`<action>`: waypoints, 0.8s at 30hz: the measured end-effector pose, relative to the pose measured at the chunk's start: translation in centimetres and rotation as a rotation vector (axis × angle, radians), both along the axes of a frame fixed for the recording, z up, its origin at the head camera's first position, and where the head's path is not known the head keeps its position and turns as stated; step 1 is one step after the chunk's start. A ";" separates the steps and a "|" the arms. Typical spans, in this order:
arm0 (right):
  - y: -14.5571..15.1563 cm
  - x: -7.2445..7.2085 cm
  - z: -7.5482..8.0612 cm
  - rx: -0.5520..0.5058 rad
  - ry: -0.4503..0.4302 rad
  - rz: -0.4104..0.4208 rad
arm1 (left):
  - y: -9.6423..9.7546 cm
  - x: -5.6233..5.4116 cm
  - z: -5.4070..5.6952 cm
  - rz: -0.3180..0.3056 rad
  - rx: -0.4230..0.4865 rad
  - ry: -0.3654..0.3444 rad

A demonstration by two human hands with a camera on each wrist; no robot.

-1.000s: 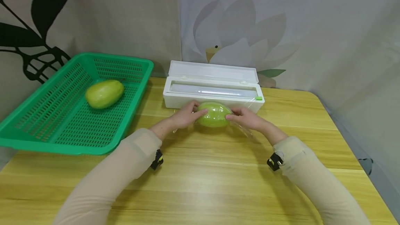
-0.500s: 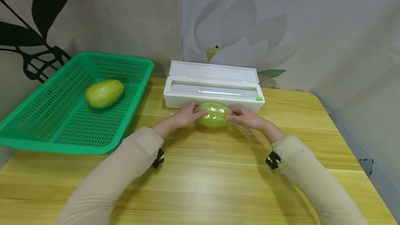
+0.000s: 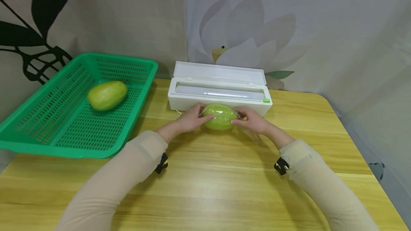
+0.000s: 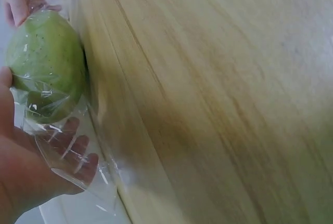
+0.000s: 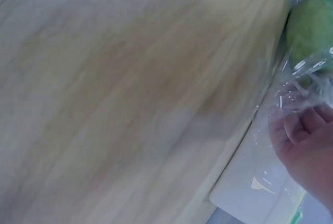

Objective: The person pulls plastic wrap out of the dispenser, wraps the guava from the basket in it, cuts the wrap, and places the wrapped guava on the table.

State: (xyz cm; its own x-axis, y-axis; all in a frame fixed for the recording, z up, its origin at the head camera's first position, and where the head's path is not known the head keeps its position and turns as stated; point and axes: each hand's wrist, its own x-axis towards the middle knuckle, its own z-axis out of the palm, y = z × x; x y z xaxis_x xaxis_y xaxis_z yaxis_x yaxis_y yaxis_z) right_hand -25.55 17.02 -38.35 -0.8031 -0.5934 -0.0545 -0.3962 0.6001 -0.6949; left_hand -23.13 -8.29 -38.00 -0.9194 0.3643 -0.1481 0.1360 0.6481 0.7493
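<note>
A green papaya (image 3: 219,117) covered in clear plastic wrap (image 4: 104,182) is held just in front of a white wrap dispenser (image 3: 184,102). My left hand (image 3: 191,118) grips its left end, thumb on the near face; through the film its curled fingers show in the left wrist view. The right hand (image 3: 252,120) holds the other end, its thumb touching the fruit and its fingers bent among the gathered film (image 5: 312,91). Loose wrap hangs beyond both ends. In the right wrist view only part of the papaya (image 5: 309,31) shows.
The dispenser's lid (image 3: 218,72) stands raised, with a film roll (image 3: 219,92) inside and a green slider (image 3: 266,100) at its right end. Left on the wooden table (image 3: 205,188) is a green basket (image 3: 141,111) containing another papaya (image 3: 107,95). A patterned cloth (image 3: 321,38) hangs behind.
Both hands and the papaya stay nearly in place. The right hand's fingers have shifted slightly, and the loose film at both ends lies a little differently.
</note>
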 end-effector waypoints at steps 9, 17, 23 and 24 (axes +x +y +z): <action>0.0 0.2 -0.1 0.007 0.039 -0.004 | 0.0 0.1 -0.1 -0.015 0.054 -0.026; 0.0 0.1 -0.2 -0.012 0.082 -0.019 | 0.0 -0.1 -0.3 -0.011 -0.016 0.005; 0.1 0.0 0.0 0.004 0.102 -0.015 | 0.3 -0.4 -0.4 -0.023 -0.075 0.064; 0.2 0.0 0.0 0.007 0.101 -0.007 | 0.3 -0.4 -0.4 -0.024 -0.081 0.066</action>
State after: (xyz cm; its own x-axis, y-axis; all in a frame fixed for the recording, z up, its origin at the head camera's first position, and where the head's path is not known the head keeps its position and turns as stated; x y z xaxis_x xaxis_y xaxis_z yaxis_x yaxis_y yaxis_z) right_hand -25.56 17.18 -38.30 -0.8086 -0.5880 0.0228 -0.4603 0.6079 -0.6470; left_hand -23.50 -8.00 -38.41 -0.9194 0.3754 -0.1175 0.1993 0.7022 0.6835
